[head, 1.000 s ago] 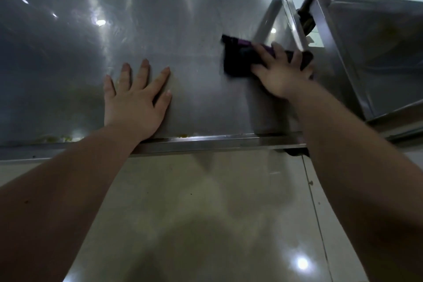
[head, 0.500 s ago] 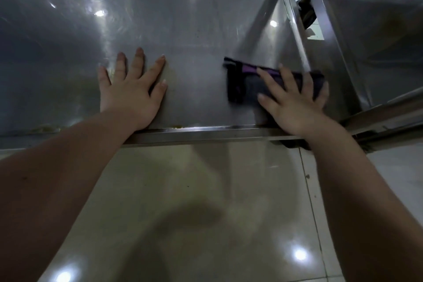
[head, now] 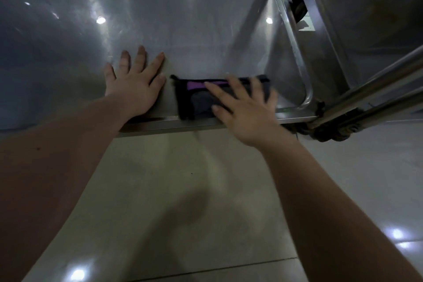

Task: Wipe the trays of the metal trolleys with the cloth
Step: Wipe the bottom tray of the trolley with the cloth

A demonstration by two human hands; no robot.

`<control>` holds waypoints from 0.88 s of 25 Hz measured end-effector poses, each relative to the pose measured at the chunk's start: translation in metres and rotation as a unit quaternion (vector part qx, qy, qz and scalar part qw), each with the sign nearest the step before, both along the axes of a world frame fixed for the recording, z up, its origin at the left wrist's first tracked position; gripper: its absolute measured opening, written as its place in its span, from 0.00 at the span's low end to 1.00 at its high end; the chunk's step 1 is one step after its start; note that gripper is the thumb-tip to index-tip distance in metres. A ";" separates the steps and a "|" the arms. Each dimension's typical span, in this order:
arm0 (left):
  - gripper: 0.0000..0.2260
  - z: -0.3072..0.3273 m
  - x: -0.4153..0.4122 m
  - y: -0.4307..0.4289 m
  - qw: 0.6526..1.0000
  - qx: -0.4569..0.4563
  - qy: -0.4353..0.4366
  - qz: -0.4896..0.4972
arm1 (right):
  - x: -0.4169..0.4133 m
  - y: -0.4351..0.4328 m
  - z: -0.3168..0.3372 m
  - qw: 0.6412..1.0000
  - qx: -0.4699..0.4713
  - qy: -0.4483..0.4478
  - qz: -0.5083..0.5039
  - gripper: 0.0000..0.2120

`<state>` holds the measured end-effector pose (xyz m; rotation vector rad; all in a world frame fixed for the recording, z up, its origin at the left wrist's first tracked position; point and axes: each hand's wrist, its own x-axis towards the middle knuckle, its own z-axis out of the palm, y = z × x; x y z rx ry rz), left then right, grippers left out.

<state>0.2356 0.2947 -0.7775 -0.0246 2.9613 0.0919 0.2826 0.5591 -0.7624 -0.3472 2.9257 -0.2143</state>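
Pressing flat with spread fingers, the right hand (head: 245, 110) pins a dark folded cloth (head: 194, 98), purple-striped, long axis left-right, at the near rim of the brushed steel tray (head: 183, 18). Left hand (head: 135, 82) rests splayed beside it.

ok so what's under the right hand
A dark cloth with a purple stripe, pressed flat on the tray by its front rim. The right hand covers part of the cloth; the metal beneath the cloth is hidden.
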 end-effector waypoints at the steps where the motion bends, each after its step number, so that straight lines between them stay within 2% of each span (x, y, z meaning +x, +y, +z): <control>1: 0.24 0.000 0.001 0.001 1.000 -0.001 0.005 -0.001 | -0.002 0.025 0.000 0.999 0.010 -0.003 -0.040 0.23; 3: 0.24 -0.004 0.004 0.004 1.000 -0.016 0.024 0.006 | 0.000 0.065 0.003 0.989 0.038 -0.019 -0.140 0.23; 5: 0.24 -0.006 0.006 0.006 0.999 -0.026 0.032 0.005 | 0.002 0.064 0.007 0.978 0.068 -0.028 -0.196 0.24; 8: 0.23 -0.002 0.000 0.002 1.000 0.004 0.004 0.010 | 0.005 -0.015 0.008 0.992 0.039 -0.039 -0.115 0.26; 10: 0.22 0.008 -0.009 -0.006 0.995 0.092 -0.006 0.031 | 0.018 -0.083 0.006 0.999 0.008 -0.036 -0.019 0.26; 12: 0.22 0.027 -0.010 -0.016 0.956 0.273 0.024 0.104 | 0.022 -0.122 0.010 0.998 -0.001 -0.058 0.015 0.26; 13: 0.22 0.035 -0.005 -0.017 0.942 0.311 0.047 0.120 | 0.017 -0.122 0.013 0.998 -0.014 -0.066 0.010 0.26; 14: 0.21 0.041 0.003 -0.013 0.954 0.277 0.065 0.098 | 0.009 -0.112 0.016 0.998 -0.039 -0.055 -0.015 0.26; 16: 0.21 0.042 0.024 0.011 0.985 0.148 0.085 -0.008 | -0.008 -0.071 0.022 0.990 -0.095 0.020 -0.100 0.25; 18: 0.23 0.037 0.038 0.044 0.988 0.115 0.070 -0.080 | -0.026 -0.038 0.023 0.978 -0.140 0.034 -0.154 0.23; 20: 0.23 0.026 0.035 0.065 0.993 0.073 0.034 -0.084 | -0.031 -0.033 0.015 0.974 -0.159 -0.015 -0.163 0.22; 22: 0.24 0.019 0.022 0.064 0.998 0.040 0.018 -0.046 | -0.029 -0.040 0.004 0.978 -0.137 -0.028 -0.157 0.23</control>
